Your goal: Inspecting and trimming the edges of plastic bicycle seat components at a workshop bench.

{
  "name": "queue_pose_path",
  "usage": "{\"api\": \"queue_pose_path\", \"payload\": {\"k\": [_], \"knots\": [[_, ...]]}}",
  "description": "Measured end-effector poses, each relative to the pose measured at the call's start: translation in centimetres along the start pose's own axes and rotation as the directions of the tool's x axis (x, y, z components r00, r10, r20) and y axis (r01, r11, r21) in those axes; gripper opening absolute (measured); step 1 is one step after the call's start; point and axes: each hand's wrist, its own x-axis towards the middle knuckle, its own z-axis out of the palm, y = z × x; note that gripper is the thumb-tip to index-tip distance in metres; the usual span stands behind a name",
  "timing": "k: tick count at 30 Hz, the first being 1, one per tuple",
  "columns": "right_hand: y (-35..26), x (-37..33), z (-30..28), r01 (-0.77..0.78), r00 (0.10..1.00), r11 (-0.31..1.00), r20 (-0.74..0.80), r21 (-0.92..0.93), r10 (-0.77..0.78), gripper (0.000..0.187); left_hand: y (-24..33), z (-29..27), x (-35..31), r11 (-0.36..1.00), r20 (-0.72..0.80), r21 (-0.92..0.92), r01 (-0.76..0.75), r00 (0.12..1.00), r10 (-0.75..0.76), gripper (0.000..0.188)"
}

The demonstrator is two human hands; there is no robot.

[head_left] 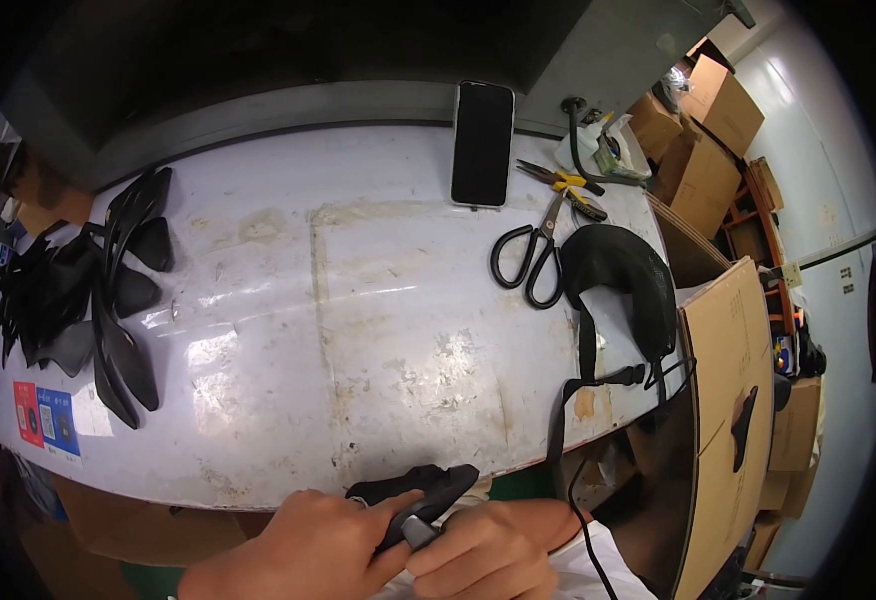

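Note:
At the table's near edge, my left hand (323, 540) is closed on a curved black soft piece (448, 492), pinching it between the fingers. Part of that piece rests over the edge, and the rest is covered by my fingers. Right beside it, my right hand (488, 552) is curled closed around a small grey blunt-ended object (419, 532), whose tip meets the black piece. Most of the grey object is hidden in the fist, so its kind cannot be made out. The two hands nearly touch.
Black curved pieces (123, 290) are heaped at the left. Black-handled scissors (533, 260), yellow-and-black pliers (563, 180) and a phone (483, 145) lie at the back. A black padded piece with a strap (633, 265) sits at the right, beside an open cardboard box (723, 400).

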Motion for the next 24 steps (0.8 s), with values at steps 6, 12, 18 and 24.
{"api": "queue_pose_path", "payload": {"k": [6,12,18,24], "knots": [[-1.9,-1.5,-0.1,0.001,0.991,0.974,-0.134,0.225,0.03,0.013,0.2,-0.5,0.3,0.999,0.012,-0.032,-0.037,0.999,0.037,0.047],[-1.9,-1.6,0.3,-0.02,0.998,1.0,-0.066,-0.022,0.019,0.017,0.3,-0.5,-0.1,1.0,0.031,-0.005,-0.011,0.999,0.011,0.045],[-2.0,-1.8,1.9,-0.012,0.931,0.997,-0.365,-0.082,-0.019,0.016,-0.6,0.6,-1.0,0.993,-0.115,0.051,-0.111,0.987,0.116,0.048],[-3.1,-2.9,1.1,-0.045,0.99,0.999,-0.132,-0.023,0.042,0.015,-1.3,-1.2,-7.9,0.974,-0.104,0.109,-0.197,0.973,0.208,0.056]]}}
